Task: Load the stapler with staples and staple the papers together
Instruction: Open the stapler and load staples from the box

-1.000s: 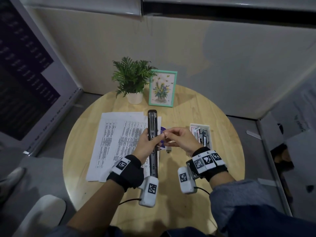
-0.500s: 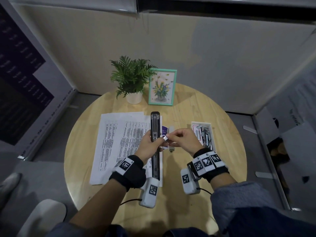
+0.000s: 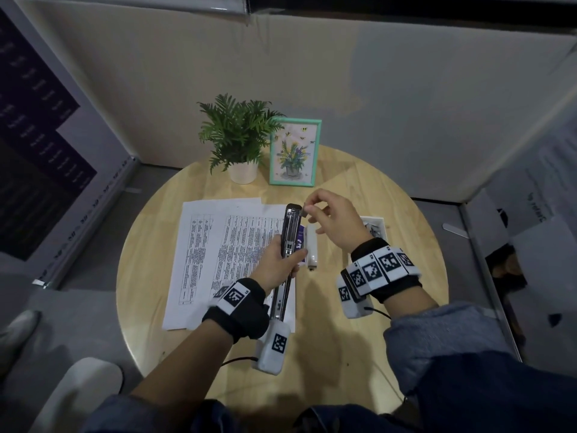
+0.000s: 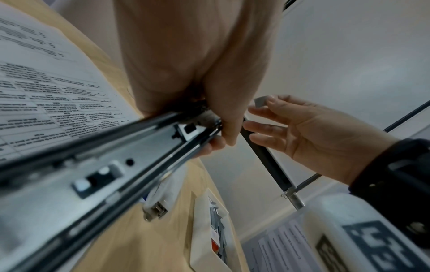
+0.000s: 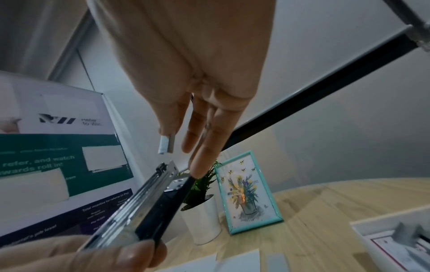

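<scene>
Dim, even indoor light, cool grey cast; corners of head view fall dark. Soft shadows under forearms on round pale wooden table (image 3: 406,245). Strong wide-angle bending at edges in all views. Wrist views: near silver metal stapler rail (image 4: 97,184) blurred, printed white papers (image 4: 35,95) soft; mild grain throughout.

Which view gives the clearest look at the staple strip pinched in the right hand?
The right wrist view: the staple strip hangs from the right hand just above the stapler tip. Head shows a sliver; left wrist, one end.
</scene>
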A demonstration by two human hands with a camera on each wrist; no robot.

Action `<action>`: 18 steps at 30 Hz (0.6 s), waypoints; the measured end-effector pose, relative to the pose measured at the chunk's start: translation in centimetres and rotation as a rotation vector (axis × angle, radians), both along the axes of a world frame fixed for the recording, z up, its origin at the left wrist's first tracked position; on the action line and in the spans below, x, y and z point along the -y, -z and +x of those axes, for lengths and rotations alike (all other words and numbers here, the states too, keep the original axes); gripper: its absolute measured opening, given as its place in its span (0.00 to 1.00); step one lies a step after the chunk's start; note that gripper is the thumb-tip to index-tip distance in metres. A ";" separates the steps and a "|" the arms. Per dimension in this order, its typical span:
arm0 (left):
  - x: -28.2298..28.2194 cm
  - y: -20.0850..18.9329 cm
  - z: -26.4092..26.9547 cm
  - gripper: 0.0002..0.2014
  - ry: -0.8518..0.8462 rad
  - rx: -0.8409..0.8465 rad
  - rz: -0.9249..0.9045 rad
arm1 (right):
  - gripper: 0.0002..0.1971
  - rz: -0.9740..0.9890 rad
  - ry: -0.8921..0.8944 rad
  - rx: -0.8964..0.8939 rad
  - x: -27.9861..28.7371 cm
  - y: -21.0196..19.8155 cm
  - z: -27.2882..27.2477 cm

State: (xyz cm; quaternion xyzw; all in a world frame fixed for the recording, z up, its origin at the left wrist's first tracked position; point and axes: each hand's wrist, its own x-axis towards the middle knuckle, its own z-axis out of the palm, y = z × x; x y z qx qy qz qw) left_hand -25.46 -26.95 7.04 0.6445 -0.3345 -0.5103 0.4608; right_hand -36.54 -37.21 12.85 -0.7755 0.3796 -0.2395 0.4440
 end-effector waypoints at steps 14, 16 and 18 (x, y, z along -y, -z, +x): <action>0.0 0.3 -0.7 0.11 0.043 0.042 0.008 | 0.05 0.108 -0.010 0.005 0.0 0.8 0.4; -0.1 0.5 -0.7 0.11 0.053 0.040 0.016 | 0.05 0.117 -0.014 0.014 0.0 0.9 0.4; -0.1 0.6 -0.7 0.10 0.057 0.035 0.014 | 0.07 0.129 -0.014 0.037 0.0 0.9 0.2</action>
